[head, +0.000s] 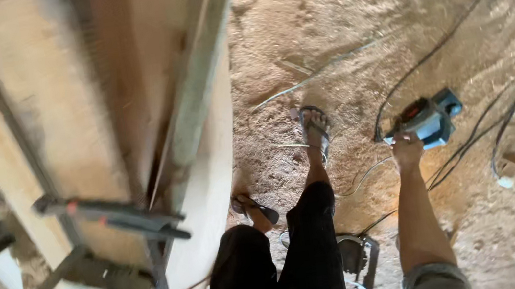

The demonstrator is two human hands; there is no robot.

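1. Right hand is reaching straight down to a blue power tool that has a red patch on its dark top. It looks like a handheld electric planer or sander, can't say which.
2. The hand sits at the tool's near left end, fingers curled onto the body or handle there. Whether the fingers are fully closed around it I can't tell; the back of the hand hides them.
3. The tool is down on the sawdust-covered floor, just ahead of the hand, with most of its body sticking out past the knuckles up and to the right.
4. A black cord runs from the tool's left end across the floor.
5. Left hand isn't visible.
6. Sandalled foot is planted to the left of the tool, and the wooden workbench with a clamp fills the left side.
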